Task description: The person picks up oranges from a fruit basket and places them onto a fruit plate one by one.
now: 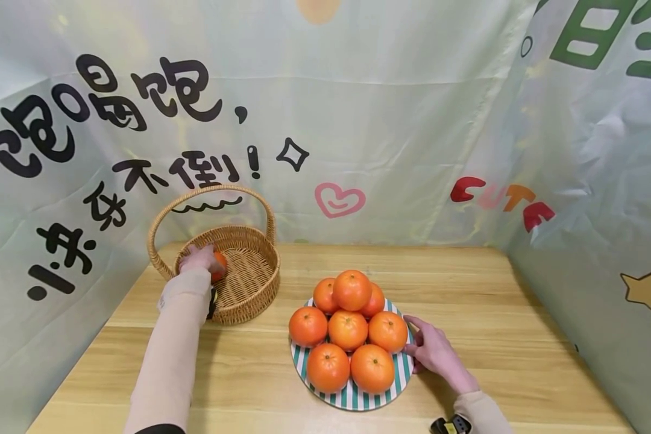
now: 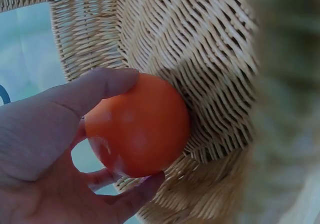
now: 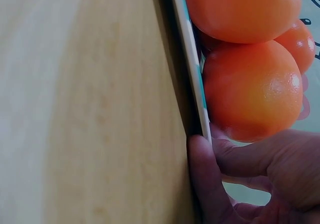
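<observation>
My left hand (image 1: pixel 198 259) reaches inside a wicker basket (image 1: pixel 260 295) at the back left. It grips an orange (image 2: pixel 142 126), thumb over the top and fingers around the far side, near the woven wall in the left wrist view. Right of the basket lies a round plate (image 1: pixel 352 402) with green and white stripes. Several oranges (image 1: pixel 348 330) rest on it, with one (image 1: pixel 351 290) raised on top at the back. My right hand (image 1: pixel 439 351) pinches the plate's right rim, thumb above and a finger under the edge in the right wrist view.
The basket's tall arched handle (image 1: pixel 268 211) stands over its opening. A wooden tabletop (image 1: pixel 249 374) lies beneath everything. Printed cloth walls (image 1: pixel 407 150) close off the back and both sides.
</observation>
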{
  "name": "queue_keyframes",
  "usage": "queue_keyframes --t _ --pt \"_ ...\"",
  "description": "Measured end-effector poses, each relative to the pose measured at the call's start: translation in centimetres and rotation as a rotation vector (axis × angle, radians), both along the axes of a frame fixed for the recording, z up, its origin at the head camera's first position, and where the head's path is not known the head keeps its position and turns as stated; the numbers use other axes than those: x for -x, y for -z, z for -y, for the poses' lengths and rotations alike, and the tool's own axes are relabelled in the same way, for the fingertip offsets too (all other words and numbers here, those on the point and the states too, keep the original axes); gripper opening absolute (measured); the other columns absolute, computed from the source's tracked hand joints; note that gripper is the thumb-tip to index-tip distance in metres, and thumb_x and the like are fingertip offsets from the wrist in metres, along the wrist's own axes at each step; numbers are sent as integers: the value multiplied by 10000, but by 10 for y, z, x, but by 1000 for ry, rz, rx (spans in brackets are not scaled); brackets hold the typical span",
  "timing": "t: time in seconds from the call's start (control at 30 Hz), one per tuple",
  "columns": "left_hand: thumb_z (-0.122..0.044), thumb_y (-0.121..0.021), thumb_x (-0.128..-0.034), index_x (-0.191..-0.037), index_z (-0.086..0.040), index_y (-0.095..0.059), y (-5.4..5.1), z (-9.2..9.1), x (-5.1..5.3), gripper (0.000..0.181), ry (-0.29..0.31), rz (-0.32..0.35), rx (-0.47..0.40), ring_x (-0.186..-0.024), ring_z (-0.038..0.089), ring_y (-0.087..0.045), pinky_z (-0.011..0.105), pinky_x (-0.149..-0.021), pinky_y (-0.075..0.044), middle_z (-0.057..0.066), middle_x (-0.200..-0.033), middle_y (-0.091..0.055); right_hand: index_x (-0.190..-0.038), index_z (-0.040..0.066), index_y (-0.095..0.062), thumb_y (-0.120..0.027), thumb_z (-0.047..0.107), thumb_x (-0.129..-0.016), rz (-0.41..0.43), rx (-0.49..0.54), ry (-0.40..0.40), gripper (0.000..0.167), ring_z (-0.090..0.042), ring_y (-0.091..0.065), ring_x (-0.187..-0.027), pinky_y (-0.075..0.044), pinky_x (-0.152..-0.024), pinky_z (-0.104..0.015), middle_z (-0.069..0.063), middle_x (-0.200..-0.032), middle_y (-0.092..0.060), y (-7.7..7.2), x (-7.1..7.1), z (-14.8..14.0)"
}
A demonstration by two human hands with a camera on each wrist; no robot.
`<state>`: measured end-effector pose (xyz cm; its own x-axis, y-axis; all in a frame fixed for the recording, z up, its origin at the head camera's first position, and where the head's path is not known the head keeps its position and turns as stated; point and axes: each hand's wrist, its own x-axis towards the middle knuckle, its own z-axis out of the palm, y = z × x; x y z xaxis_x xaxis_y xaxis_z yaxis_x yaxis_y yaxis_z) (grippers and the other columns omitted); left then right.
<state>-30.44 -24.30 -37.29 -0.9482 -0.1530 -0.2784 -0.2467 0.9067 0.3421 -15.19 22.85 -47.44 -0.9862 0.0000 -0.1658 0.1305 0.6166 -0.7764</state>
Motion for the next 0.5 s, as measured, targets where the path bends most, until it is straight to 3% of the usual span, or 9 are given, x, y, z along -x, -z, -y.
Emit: queue_keyframes --t 0.37,0.5 --pt "-234 -692 -828 -1413 13 -361 1 4 -5 716 22 -41 25 -1232 645 -421 676 -1009 -419 450 -1329 -386 -1467 -34 -436 -684 -67 -854 5 -1 -16 663 -181 -580 -493 -543 -459 -332 -101 -760 -560 -2 0 0" --pt "-305 -689 -859 -1415 5 -361 5 5 -6 716 25 -53 2 -1257 672 -387 708 -1018 -398 464 -1356 -326 -1469 -30 -437 -684 -64 -858 9 -2 -16 660 -178 -580 -489 -540 -457 -326 -99 -758 -558 -2 -1 0"
